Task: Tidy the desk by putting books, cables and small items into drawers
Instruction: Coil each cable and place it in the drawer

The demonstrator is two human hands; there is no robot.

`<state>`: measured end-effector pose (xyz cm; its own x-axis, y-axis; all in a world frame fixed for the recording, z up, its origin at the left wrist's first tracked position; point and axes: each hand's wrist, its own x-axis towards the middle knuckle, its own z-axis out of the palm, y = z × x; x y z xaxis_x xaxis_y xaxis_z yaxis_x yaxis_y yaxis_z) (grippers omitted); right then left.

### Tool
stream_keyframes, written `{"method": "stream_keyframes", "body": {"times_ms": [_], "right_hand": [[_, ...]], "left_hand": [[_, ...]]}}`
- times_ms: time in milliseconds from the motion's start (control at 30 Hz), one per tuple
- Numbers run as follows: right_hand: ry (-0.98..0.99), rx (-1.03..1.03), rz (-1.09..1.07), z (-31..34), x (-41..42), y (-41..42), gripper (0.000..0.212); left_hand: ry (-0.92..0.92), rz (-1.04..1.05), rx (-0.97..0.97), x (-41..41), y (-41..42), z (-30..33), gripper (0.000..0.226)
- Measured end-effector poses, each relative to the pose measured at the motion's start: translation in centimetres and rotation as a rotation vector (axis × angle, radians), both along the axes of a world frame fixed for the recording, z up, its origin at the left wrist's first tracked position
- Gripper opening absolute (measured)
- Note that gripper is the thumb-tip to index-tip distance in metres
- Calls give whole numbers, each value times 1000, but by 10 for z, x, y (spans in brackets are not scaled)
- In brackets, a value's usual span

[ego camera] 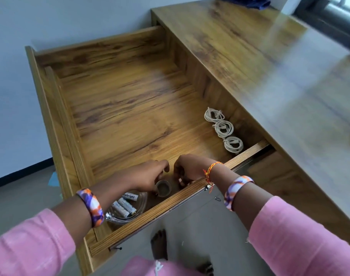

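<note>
Head view: left hand (148,176) fingers curl on small cup (163,188); right hand (187,169) curled beside

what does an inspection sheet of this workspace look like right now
surface: wooden desk top, glossy, mostly bare in view; drawer pulled fully open
job's things: glass bowl of batteries in the drawer's near corner; small cup beside it
clutter: blue cloth at the desk's far end
hands: left hand reaches down at the cup, fingers curled beside it; right hand curled just right of the cup, hold unclear
cables: three coiled white cables in a row along the drawer's right wall
surroundings: white wall, grey floor, window frame at top right
</note>
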<state>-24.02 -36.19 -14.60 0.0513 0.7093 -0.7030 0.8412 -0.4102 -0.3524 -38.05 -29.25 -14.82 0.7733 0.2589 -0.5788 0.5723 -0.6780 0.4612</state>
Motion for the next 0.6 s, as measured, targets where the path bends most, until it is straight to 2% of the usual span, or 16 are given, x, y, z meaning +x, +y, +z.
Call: {"method": "stream_keyframes", "body": {"times_ms": [100, 167, 233, 300, 367, 433, 500, 600], "right_hand": [[-3, 17, 40, 0, -3, -1, 25], [-24, 57, 35, 0, -3, -1, 25], [-82, 160, -1, -1, -5, 1, 25], [-93, 278, -59, 3, -11, 5, 24], [-49, 377, -73, 13, -22, 11, 21], [11, 447, -39, 25, -37, 17, 19], [79, 496, 27, 35, -58, 23, 20], [225, 486, 115, 46, -97, 25, 34]], "left_hand": [[5, 0, 36, -7, 2, 5, 55], [-35, 100, 79, -16, 10, 14, 57], [-152, 285, 227, -30, 23, 26, 55], [-313, 506, 466, -52, 37, 35, 49], [-467, 724, 651, -76, 50, 39, 38], [-546, 905, 740, -98, 57, 38, 31], [-538, 1089, 709, -115, 61, 35, 35], [-470, 1368, 453, -128, 63, 31, 38]]}}
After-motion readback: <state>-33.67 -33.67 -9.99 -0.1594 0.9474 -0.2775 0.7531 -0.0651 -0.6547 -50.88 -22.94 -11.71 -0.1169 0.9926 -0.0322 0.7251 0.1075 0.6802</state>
